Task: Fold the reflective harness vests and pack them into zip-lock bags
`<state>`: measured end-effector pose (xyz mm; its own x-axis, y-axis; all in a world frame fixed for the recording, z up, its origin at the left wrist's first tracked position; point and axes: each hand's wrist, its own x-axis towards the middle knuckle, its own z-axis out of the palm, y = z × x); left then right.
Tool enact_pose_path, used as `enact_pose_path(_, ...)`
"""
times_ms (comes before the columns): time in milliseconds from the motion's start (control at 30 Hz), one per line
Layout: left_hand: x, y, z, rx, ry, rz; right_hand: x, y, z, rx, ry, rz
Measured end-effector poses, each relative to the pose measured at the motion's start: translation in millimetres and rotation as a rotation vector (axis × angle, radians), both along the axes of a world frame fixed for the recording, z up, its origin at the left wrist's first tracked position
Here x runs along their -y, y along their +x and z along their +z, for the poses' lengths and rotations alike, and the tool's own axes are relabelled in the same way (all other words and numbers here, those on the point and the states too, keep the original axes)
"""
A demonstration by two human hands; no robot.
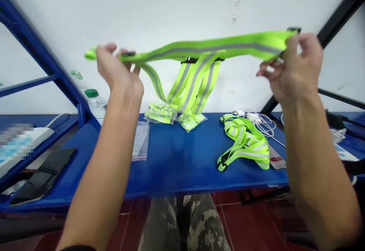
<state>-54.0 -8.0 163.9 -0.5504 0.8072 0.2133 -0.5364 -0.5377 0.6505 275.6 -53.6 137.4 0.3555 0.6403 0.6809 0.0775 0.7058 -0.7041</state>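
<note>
Neon-yellow reflective safety vest (211, 49) with grey stripes, held up in mid-air above the blue table (171, 163), its long band stretched across the view. Left hand (118, 72): grip closed on the band near one end, a short tail projecting past the fingers. Right hand (296, 68): grip pinching the opposite end, by a black plastic buckle (293, 29). Shoulder straps hang between the hands. On the table: second vest (245, 144), loose; bagged vests (161, 114); white cables (264, 123).

No readable text anywhere; markings on white power strip (38, 135) pixelated.
</note>
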Motion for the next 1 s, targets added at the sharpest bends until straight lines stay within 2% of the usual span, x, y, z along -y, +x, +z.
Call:
enact_pose_path(33, 12, -3, -24.3, 0.040, 0.021, 0.003, 11, -1, -20.1, 0.015, -0.047, 0.085)
enact_pose_path(67, 24, -6, -53.1, 0.076, -0.033, 0.026, 20, -1, -43.7, 0.041, -0.157, 0.175)
enact_pose_path(133, 39, -10, -115.2, 0.115, -0.223, 0.106, 31, 2, -93.2, 0.119, -0.417, 0.361)
enact_pose_path(200, 47, -11, -167.9, 0.074, -0.423, 0.152, 32, 6, -133.1, 0.264, -0.632, 0.479)
enact_pose_path(233, 49, -12, -186.9, 0.060, -0.472, 0.162, 31, 7, -146.6, 0.351, -0.706, 0.524)
enact_pose_path(300, 50, -14, -208.6, 0.039, -0.495, 0.222, 27, 10, -160.6, 0.468, -0.789, 0.555)
enact_pose_path(400, 52, -16, -211.3, -0.077, -0.433, 0.352, 23, 11, -161.3, 0.490, -0.839, 0.549)
enact_pose_path(500, 61, -16, -203.5, -0.419, -0.342, 0.481, 25, 11, -159.5, 0.436, -0.888, 0.545)
enact_pose_path(567, 69, -16, -202.2, -0.671, -0.309, 0.468, 28, 11, -162.5, 0.401, -0.932, 0.552)
enact_pose_path(633, 77, -16, -206.1, -0.812, -0.342, 0.331, 31, 8, -168.3, 0.361, -1.000, 0.575)
enact_pose_path(700, 85, -17, -214.6, -0.832, -0.429, 0.165, 31, 1, -175.2, 0.329, -1.062, 0.551)
enact_pose_path(800, 91, -21, -228.6, -0.733, -0.523, 0.014, 31, -12, -181.2, 0.323, -1.030, 0.406)
enact_pose_path(867, 88, -23, -230.8, -0.643, -0.549, -0.097, 32, -19, -176.4, 0.290, -0.958, 0.339)
enact_pose_path(933, 76, -21, -220.6, -0.566, -0.532, -0.211, 32, -22, -160.3, 0.165, -0.895, 0.317)
enact_pose_path(1000, 53, -9, -195.8, -0.485, -0.418, -0.248, 27, -21, -133.0, -0.016, -0.838, 0.301)
